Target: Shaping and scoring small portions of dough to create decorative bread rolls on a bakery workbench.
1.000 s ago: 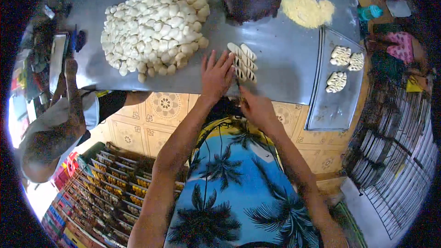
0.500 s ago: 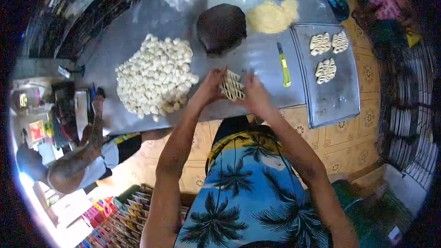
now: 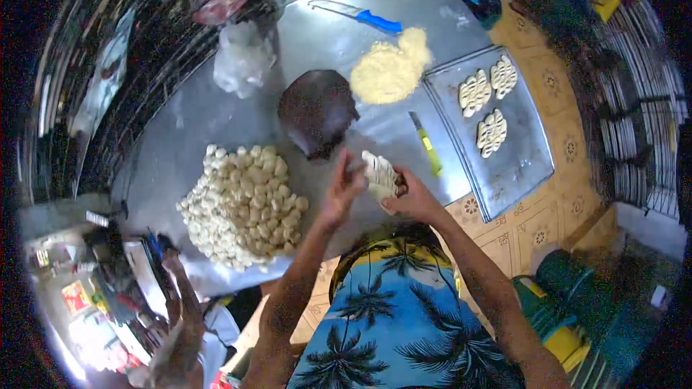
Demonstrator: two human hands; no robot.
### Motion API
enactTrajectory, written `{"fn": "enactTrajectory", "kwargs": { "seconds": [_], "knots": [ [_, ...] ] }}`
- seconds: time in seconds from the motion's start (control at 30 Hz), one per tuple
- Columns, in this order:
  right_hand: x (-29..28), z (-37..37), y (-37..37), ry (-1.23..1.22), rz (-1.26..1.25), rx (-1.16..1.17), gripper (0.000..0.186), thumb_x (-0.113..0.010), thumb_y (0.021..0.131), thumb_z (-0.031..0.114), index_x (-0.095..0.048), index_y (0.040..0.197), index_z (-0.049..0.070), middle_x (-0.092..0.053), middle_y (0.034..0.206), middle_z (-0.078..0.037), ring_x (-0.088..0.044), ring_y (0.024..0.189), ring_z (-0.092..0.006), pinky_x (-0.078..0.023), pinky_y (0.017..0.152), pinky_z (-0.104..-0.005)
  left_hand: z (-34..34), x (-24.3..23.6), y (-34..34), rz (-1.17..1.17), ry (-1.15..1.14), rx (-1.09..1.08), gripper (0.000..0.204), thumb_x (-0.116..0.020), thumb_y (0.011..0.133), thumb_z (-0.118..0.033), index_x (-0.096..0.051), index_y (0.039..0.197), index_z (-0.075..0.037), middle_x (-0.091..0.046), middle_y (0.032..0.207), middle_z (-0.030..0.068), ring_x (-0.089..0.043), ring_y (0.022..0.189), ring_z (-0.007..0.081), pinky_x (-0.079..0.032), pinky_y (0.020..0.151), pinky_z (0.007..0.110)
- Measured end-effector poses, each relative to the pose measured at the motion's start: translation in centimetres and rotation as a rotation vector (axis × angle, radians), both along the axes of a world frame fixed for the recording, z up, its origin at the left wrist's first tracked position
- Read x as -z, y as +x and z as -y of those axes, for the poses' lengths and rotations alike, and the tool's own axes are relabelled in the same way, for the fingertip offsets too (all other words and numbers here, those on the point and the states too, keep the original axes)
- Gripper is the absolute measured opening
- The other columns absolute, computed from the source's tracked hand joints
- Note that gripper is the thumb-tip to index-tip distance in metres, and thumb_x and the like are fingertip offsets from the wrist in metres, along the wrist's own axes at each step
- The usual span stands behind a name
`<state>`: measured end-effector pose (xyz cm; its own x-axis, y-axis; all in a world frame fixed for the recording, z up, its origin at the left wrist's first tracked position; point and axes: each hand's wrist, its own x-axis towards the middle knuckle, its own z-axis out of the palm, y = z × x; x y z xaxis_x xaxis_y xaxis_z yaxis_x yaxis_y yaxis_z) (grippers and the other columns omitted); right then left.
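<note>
Currently both hands are up over the near edge of the metal table (image 3: pixel 216 130), holding one row of pale dough pieces (image 3: pixel 380 173) between them. Right hand (image 3: pixel 411 198) cups the row from below and the right, fingers curled closed around it. Left hand (image 3: pixel 344 186) sits on the row's left side, fingers fairly straight, pressing against it; whether the thumb is hooked under, cannot tell. Row is off the table surface, roughly centre, tilted.

Around it: big heap of small dough lumps (image 3: pixel 241 209) to the left, dark round mound (image 3: pixel 317 109) just beyond the hands, yellow crumbly pile (image 3: pixel 391 70) further right. Yellow-green handled tool (image 3: pixel 427 145) lies flat just right of the hands. Metal tray (image 3: pixel 519 166) at right carries three finished dough rows (image 3: pixel 489 104). Blue-handled knife (image 3: pixel 357 16) at the far edge, clear plastic bag (image 3: pixel 244 61) far left.

Hard to read: piece count in the held row is blurred; the palm sides of both hands are hidden. Another person's arm (image 3: pixel 180 295) shows at lower left, partly cut off.
</note>
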<state>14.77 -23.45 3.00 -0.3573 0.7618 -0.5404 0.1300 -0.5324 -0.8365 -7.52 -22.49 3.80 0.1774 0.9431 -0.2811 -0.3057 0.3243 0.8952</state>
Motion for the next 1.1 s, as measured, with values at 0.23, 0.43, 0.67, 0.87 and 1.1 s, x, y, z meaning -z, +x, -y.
{"fn": "enactTrajectory", "kwargs": {
  "seconds": [0.23, 0.43, 0.67, 0.87, 1.1],
  "knots": [
    [-0.3, -1.9, 0.8, 0.259, 0.087, 0.428, 0.106, -0.083, 0.088, 0.015, -0.014, 0.169, 0.009, -0.036, 0.159, -0.012, -0.054, 0.131, -0.0232, -0.056, 0.098, -0.0384, -13.0, 2.4, 7.1, 0.712, -0.454, -0.012, 0.043, -0.042, 0.114, -0.031, -0.054, 0.143, -0.003, -0.067, 0.131, 0.0141, -0.067, 0.119, 0.0279, -0.052, 0.105, 0.045],
    [0.7, 4.7, 6.0, 0.183, 0.404, 0.573, 0.069, -0.065, 0.098, 0.002, -0.041, 0.161, 0.012, -0.061, 0.134, -0.008, -0.064, 0.104, -0.0157, -0.058, 0.078, -0.0271, -23.0, 2.7, 7.6, -0.496, 0.352, 0.146, 0.046, -0.052, 0.108, -0.014, -0.046, 0.152, 0.0, -0.064, 0.138, 0.0175, -0.06, 0.128, 0.0338, -0.047, 0.11, 0.046],
    [0.5, 7.9, 5.0, -0.053, 0.402, 0.542, 0.047, -0.069, 0.098, 0.007, -0.058, 0.143, 0.002, -0.07, 0.124, -0.012, -0.067, 0.105, -0.0197, -0.059, 0.084, -0.0337, -25.4, 6.8, 8.8, -1.274, 1.136, 0.602, 0.052, -0.06, 0.098, -0.012, -0.053, 0.149, -0.005, -0.051, 0.153, 0.0164, -0.038, 0.15, 0.0382, -0.028, 0.125, 0.051],
    [1.0, 7.4, 4.7, 0.259, 0.35, 0.387, 0.044, -0.069, 0.099, 0.006, -0.061, 0.142, 0.003, -0.071, 0.11, -0.009, -0.066, 0.097, -0.0136, -0.057, 0.082, -0.0283, -29.2, 5.6, 7.0, -0.551, 0.493, 0.164, 0.034, -0.047, 0.111, -0.022, -0.068, 0.127, 0.0, -0.068, 0.13, 0.0207, -0.064, 0.124, 0.0338, -0.048, 0.11, 0.044],
    [1.6, 3.6, 8.0, 0.124, 0.145, 0.317, 0.044, -0.067, 0.101, 0.007, -0.059, 0.144, 0.002, -0.069, 0.111, -0.008, -0.064, 0.1, -0.0108, -0.053, 0.085, -0.0247, -27.3, 1.4, 4.1, 1.114, -0.216, 0.784, 0.046, -0.049, 0.111, -0.031, -0.051, 0.145, 0.0, -0.067, 0.132, 0.0153, -0.068, 0.118, 0.0283, -0.055, 0.106, 0.044]
  ]
}}
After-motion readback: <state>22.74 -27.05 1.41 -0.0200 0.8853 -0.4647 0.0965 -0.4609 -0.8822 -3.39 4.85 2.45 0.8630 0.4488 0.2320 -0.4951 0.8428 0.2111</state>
